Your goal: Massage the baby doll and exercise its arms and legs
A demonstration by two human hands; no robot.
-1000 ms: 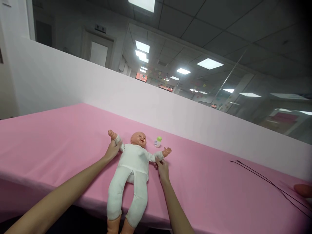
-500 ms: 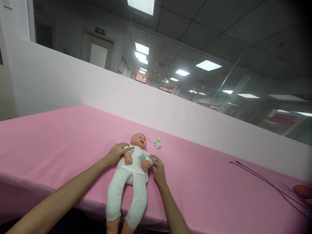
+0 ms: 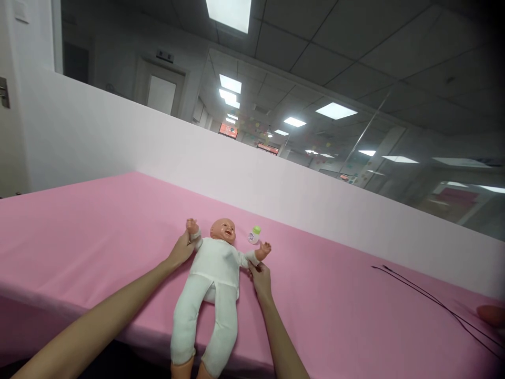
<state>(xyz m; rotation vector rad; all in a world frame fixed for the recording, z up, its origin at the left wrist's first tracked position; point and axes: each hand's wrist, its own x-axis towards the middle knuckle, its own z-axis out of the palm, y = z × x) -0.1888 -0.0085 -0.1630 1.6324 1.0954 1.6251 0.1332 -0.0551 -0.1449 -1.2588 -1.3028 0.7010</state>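
A baby doll [image 3: 216, 263] in a white top and trousers lies on its back on the pink-covered table [image 3: 335, 305], its head away from me and its feet toward the near edge. My left hand [image 3: 182, 249] is closed around the doll's arm at the left, which points up beside its head. At the right, my right hand [image 3: 260, 276] pinches the sleeve of the other arm, which is stretched outward. Close to the doll's head and raised hand stands a small clear bottle [image 3: 253, 236] with a green cap.
A low white wall [image 3: 221, 163] borders the table's far side, with glass above it. Dark thin cords [image 3: 426, 292] lie at the right, near a brownish rounded object [image 3: 490, 315] at the table's edge. A door with a handle [image 3: 4, 93] is at far left.
The doll's arms have gone from resting over its chest to spread outward and up. My hands have moved from lying on its upper arms to gripping its arms.
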